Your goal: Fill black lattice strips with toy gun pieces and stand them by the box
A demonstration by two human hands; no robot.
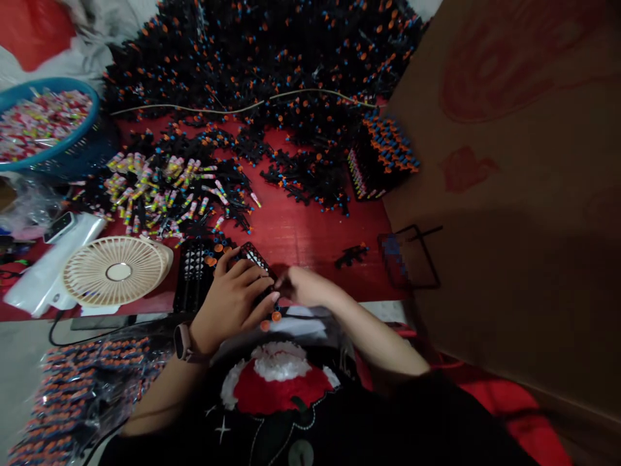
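Note:
My left hand [237,294] lies over a narrow black tray [257,256] with white diamond shapes along it, fingers bent round its edges. Orange and blue tips of small black toy guns [276,316] stick out below that thumb and beside the knuckles. At the tray's right end, my right hand [301,285] is closed; its fingertips are in shadow, and what they pinch is hidden. Left of my left hand sits a second black tray [193,265] with similar white shapes. One loose toy gun [352,254] lies on the red table to the right.
Heaped toy guns [266,52] cover the back. Small pink-and-yellow tubes [160,188] lie front left of them, near a blue basket [92,126] and white fan [119,272]. A stacked block [381,155] stands by the cardboard wall [509,194]. Bagged pieces [87,388] sit lower left.

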